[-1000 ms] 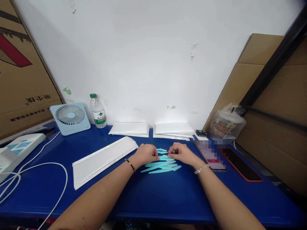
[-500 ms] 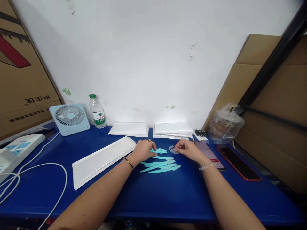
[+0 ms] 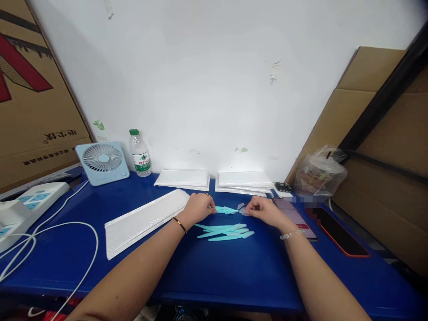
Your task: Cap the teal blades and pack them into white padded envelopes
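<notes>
My left hand [image 3: 199, 208] is closed in a pinch on the handle of a turquoise eyebrow razor [image 3: 226, 210], whose blade end points right toward my other hand. More razors of that kind lie close around it, so I cannot tell exactly how many are in the fingers. Thumb and forefinger of my right hand [image 3: 264, 210] pinch at a few small clear plastic covers [image 3: 242, 211]; the fingertips partly hide the piece between them. Nearer to me lies a loose pile of several turquoise razors [image 3: 227, 232] on the blue table [image 3: 234, 272].
A white bubble mailer [image 3: 143, 220] lies left of my hand. Stacks of white mailers [image 3: 182, 178] rest against the wall. Farther left stand a fan [image 3: 103, 164], a bottle [image 3: 140, 156] and a power strip [image 3: 40, 203]. Phones [image 3: 344, 232] and a bagged cup [image 3: 319, 174] are at right.
The single razor that lay between my left hand and the pile has left that spot; my left fingers now hold a razor just above it. My right hand stays at the clear covers.
</notes>
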`<state>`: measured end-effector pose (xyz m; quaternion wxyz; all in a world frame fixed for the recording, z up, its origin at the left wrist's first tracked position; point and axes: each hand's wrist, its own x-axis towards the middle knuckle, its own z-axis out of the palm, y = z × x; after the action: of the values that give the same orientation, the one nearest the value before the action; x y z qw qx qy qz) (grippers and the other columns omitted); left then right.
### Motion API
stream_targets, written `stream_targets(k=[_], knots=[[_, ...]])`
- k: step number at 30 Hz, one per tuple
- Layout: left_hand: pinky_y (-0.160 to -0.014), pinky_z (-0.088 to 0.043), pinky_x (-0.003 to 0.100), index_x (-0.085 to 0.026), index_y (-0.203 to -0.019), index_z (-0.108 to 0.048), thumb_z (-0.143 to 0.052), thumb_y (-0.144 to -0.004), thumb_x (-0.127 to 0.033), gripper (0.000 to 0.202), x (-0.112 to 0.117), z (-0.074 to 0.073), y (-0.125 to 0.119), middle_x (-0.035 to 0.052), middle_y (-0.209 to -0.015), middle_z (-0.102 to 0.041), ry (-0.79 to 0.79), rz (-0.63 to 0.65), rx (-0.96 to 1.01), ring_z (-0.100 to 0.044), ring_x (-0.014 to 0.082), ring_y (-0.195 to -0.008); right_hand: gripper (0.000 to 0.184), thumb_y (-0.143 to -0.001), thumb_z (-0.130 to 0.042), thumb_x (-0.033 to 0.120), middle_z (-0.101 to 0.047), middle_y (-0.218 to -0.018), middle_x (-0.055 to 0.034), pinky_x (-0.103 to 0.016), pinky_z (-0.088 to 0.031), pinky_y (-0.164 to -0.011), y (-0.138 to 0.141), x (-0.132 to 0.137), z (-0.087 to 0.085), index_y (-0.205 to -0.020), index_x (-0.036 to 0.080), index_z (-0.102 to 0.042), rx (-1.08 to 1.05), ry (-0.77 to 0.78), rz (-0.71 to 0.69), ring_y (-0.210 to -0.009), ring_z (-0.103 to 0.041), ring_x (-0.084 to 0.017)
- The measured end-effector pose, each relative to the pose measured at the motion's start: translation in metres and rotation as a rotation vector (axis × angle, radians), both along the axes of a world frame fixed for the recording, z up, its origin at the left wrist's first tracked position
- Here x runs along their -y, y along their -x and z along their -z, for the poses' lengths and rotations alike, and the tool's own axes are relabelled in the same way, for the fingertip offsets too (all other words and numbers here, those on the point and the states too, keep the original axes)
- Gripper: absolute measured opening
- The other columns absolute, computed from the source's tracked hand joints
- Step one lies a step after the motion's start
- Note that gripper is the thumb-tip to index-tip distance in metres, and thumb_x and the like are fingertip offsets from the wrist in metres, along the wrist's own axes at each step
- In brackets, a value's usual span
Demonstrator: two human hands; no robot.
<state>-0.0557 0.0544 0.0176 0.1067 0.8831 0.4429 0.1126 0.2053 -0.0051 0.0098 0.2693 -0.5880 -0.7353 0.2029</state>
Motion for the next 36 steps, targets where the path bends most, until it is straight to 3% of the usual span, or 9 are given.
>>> stream_targets(k=[3, 5, 9, 14, 19, 25, 28, 32, 36], knots=[[-0.072, -0.038, 0.028, -0.023, -0.080, -0.070, -0.067, -0.070, -0.036, 0.016, -0.001, -0.002, 0.004, 0.0019, -0.086, -0.069, -0.015, -0.052, 0.015, -0.061, 0.0195, -0.081, 0.018, -0.071, -0.068, 0.038, -0.065, -0.081, -0.0044, -0.029, -0.042, -0.068, -0.005, 0.001, -0.002, -0.073, 0.020, -0.071, -0.011, -0.016, 0.059, -0.074, -0.057, -0.018], [-0.071, -0.038, 0.028, -0.023, -0.082, -0.069, -0.068, -0.069, -0.040, 0.021, 0.003, -0.004, 0.004, 0.0018, -0.086, -0.068, -0.004, -0.040, 0.035, -0.061, 0.0190, -0.080, 0.020, -0.072, -0.068, 0.040, -0.065, -0.085, -0.0038, -0.029, -0.043, -0.070, -0.002, 0.003, -0.004, -0.078, 0.021, -0.072, -0.024, -0.001, -0.015, -0.076, -0.057, -0.018], [-0.061, -0.037, 0.024, -0.025, -0.078, -0.070, -0.065, -0.069, -0.052, 0.030, 0.016, -0.010, 0.000, -0.0004, -0.080, -0.067, 0.121, 0.102, 0.056, -0.060, 0.0156, -0.071, 0.023, -0.072, -0.070, 0.044, -0.060, -0.082, -0.0016, -0.029, -0.041, -0.072, 0.017, 0.009, -0.007, -0.081, 0.024, -0.071, 0.027, 0.053, -0.209, -0.075, -0.055, -0.016], [-0.055, -0.034, 0.024, -0.025, -0.075, -0.071, -0.069, -0.064, -0.050, 0.028, 0.024, -0.011, -0.003, -0.0018, -0.072, -0.066, 0.179, 0.201, -0.011, -0.058, 0.0143, -0.065, 0.018, -0.075, -0.068, 0.039, -0.055, -0.078, 0.0011, -0.028, -0.038, -0.071, 0.029, 0.010, -0.008, -0.072, 0.022, -0.068, 0.065, 0.108, -0.270, -0.070, -0.052, -0.012], [-0.057, -0.035, 0.023, -0.025, -0.071, -0.070, -0.066, -0.070, -0.035, 0.011, 0.017, -0.009, -0.003, -0.0025, -0.071, -0.067, 0.142, 0.144, 0.000, -0.059, 0.0136, -0.064, 0.016, -0.078, -0.063, 0.035, -0.057, -0.079, -0.0003, -0.026, -0.038, -0.068, 0.017, 0.006, -0.003, -0.073, 0.020, -0.066, 0.025, 0.059, -0.188, -0.070, -0.051, -0.013], [-0.066, -0.038, 0.025, -0.024, -0.079, -0.070, -0.071, -0.066, -0.037, 0.017, 0.007, -0.008, 0.003, -0.0008, -0.077, -0.068, 0.042, 0.017, -0.036, -0.061, 0.0171, -0.072, 0.016, -0.072, -0.067, 0.036, -0.062, -0.077, -0.0028, -0.030, -0.040, -0.071, -0.005, -0.002, 0.002, -0.070, 0.020, -0.069, 0.082, -0.008, 0.075, -0.071, -0.053, -0.016], [-0.067, -0.038, 0.025, -0.025, -0.083, -0.069, -0.072, -0.065, -0.039, 0.024, 0.008, -0.007, 0.003, -0.0006, -0.081, -0.068, 0.012, 0.022, -0.023, -0.061, 0.0176, -0.074, 0.020, -0.073, -0.066, 0.040, -0.063, -0.081, -0.0039, -0.031, -0.040, -0.074, -0.002, 0.002, -0.002, -0.074, 0.021, -0.070, 0.041, -0.008, -0.009, -0.077, -0.055, -0.018], [-0.060, -0.036, 0.023, -0.025, -0.076, -0.070, -0.071, -0.063, -0.047, 0.026, 0.012, -0.007, 0.003, -0.0018, -0.075, -0.067, 0.094, 0.088, -0.009, -0.060, 0.0153, -0.068, 0.022, -0.072, -0.069, 0.043, -0.060, -0.082, -0.0018, -0.034, -0.035, -0.080, 0.014, 0.009, -0.006, -0.077, 0.022, -0.070, 0.130, 0.081, -0.173, -0.079, -0.055, -0.019], [-0.054, -0.033, 0.023, -0.026, -0.076, -0.071, -0.068, -0.065, -0.049, 0.025, 0.016, -0.005, 0.001, -0.0025, -0.072, -0.067, 0.135, 0.150, 0.019, -0.059, 0.0137, -0.065, 0.019, -0.075, -0.067, 0.040, -0.058, -0.080, -0.0001, -0.037, -0.029, -0.086, 0.024, 0.010, -0.006, -0.073, 0.021, -0.067, 0.209, 0.131, -0.203, -0.081, -0.054, -0.018]])
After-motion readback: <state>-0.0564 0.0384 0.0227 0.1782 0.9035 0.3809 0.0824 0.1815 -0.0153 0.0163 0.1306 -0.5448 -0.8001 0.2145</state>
